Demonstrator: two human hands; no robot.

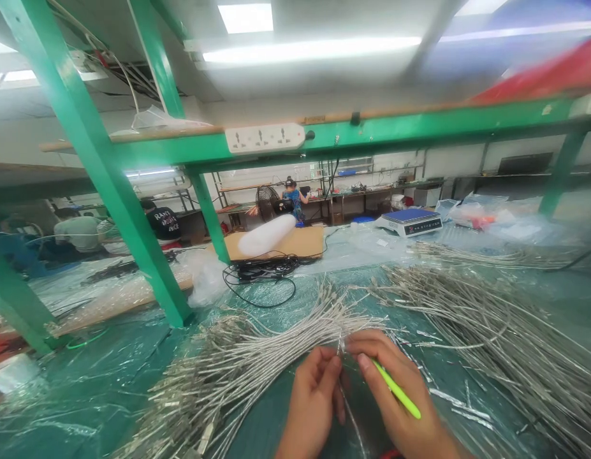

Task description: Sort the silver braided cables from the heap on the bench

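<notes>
In the head view, my left hand (317, 389) is closed, pinching a thin silver braided cable (351, 417) near its upper end. My right hand (400, 389) is wrapped around a neon yellow-green pen-shaped tool (398, 390); its tip is hidden by the fingers. The right fingertips meet the cable end just above the left thumb. Beyond and left of my hands lies a large bundle of silver braided cables (276, 344), fanned out, with connector ends at the lower left. Another heap of such cables (496, 331) lies to the right.
Foil-like scraps (460, 405) are scattered right of my hands. Black cables (261, 274), cardboard (305, 242) and a white foam roll (266, 234) lie behind the bundle. A digital scale (410, 221) stands farther back. Green frame posts (108, 178) rise at left. Several people sit in the background.
</notes>
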